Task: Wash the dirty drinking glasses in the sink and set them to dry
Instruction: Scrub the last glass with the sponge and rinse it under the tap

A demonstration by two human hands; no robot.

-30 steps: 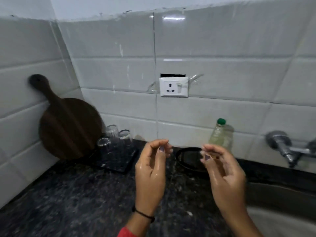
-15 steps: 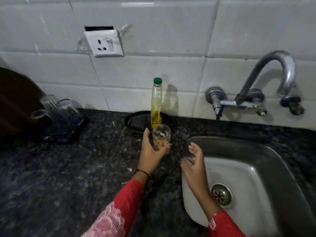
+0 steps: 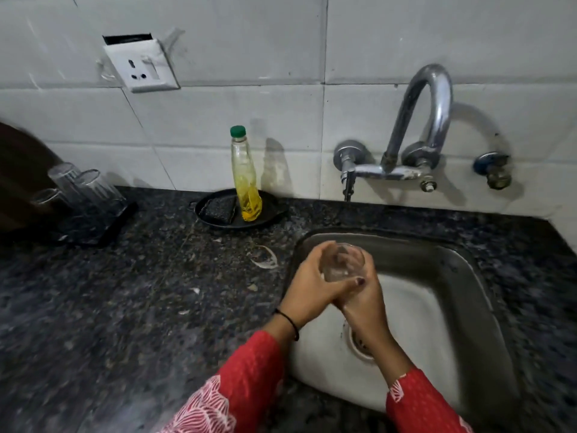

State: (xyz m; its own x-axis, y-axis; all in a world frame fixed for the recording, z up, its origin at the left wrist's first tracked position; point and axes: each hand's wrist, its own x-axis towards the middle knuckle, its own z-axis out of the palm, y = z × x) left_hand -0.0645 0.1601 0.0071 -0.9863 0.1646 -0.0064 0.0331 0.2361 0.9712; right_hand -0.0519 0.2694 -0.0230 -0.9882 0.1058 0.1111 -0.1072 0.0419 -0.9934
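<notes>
A clear drinking glass [image 3: 342, 261] is held upright over the left part of the steel sink [image 3: 468, 276]. My left hand [image 3: 307, 284] wraps its left side with the thumb across the front. On the glass's right side, my right hand [image 3: 363, 300] grips from below. Three glasses [image 3: 79, 185] stand upside down on a dark tray [image 3: 103, 226] at the far left of the counter. The tap [image 3: 418, 126] hangs above the sink with no water running.
A black dish [image 3: 271, 210] behind the sink's left corner holds a dark scrub pad [image 3: 218, 209] and a green-capped bottle of yellow liquid [image 3: 245, 179]. A wet ring [image 3: 263, 256] marks the dark granite counter. A brown board leans at the far left. A wall socket [image 3: 142, 65] sits above.
My left hand carried the glass from the counter by the bottle to over the sink. My right hand has closed on it too. The view has tilted down and right.
</notes>
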